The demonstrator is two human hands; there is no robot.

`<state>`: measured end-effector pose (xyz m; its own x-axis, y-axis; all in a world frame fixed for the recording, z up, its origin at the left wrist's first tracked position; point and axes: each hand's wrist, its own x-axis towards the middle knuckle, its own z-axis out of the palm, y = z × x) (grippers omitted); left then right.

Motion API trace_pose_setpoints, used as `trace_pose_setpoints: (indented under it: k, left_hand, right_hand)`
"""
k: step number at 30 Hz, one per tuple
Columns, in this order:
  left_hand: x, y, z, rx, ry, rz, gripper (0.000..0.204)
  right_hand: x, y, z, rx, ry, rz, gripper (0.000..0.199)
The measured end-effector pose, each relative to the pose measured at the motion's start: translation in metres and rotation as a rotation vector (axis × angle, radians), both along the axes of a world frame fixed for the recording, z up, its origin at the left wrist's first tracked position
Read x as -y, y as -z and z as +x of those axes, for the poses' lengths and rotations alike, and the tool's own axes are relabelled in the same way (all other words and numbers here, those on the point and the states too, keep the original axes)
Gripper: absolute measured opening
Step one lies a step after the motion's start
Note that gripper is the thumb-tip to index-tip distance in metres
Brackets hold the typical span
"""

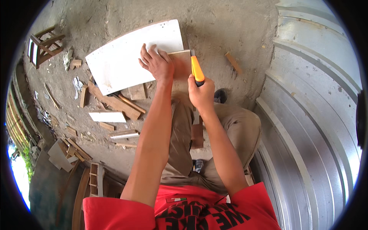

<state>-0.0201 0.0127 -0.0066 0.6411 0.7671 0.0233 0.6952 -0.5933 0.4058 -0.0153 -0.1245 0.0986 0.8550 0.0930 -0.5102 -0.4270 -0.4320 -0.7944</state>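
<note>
My right hand (202,92) is wrapped round the yellow and black handle of what looks like a hand saw (197,69), its narrow metal end pointing away from me. The handle sits at the right edge of a brown wooden board (181,64); most of the blade cannot be seen. My left hand (157,64) lies with fingers spread at the board's left side, over a large white panel (119,57). That panel has one curved long edge. What the palm presses on is partly hidden.
Wood offcuts (119,105) and a narrow white strip (107,117) lie on the concrete floor to the left. A small wooden frame (45,46) stands at far left. A corrugated metal sheet (306,115) rises on the right. A wood scrap (233,62) lies beyond my right hand.
</note>
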Motion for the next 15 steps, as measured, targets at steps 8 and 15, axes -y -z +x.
trace_pose_setpoints:
  k: [8, 15]
  left_hand:
    - [0.001, -0.028, 0.047, -0.200, 0.513, -0.147, 0.029]
    - [0.002, -0.021, 0.047, -0.199, 0.528, -0.060, 0.044]
  right_hand:
    - [0.002, -0.001, 0.013, -0.027, -0.083, 0.000, 0.032]
    - [0.014, -0.013, -0.017, 0.116, -0.071, 0.015, 0.032]
